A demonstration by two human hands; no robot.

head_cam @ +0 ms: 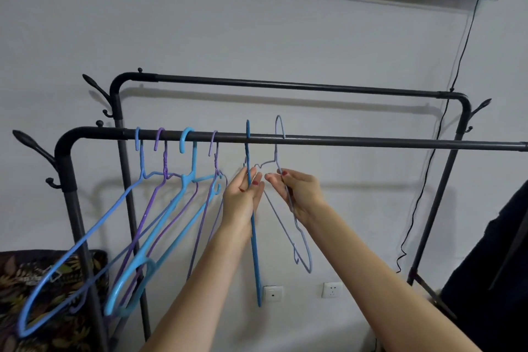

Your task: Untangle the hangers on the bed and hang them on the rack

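Four hangers [171, 208] are hanging on the front rail [371, 142] of the rack. The left hand [243, 197] is gripping a fifth, blue hanger [255, 251]; the right hand [297, 194] is pinching a sixth, pale wire hanger [303, 246], both hooked over that rail.

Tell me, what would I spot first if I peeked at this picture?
First, two bare hands in the middle: the left hand holds a dark blue plastic hanger, the right hand a thin pale lilac wire hanger, both hooks at the front black metal rack bar. Further left on that bar hang four blue and purple hangers.
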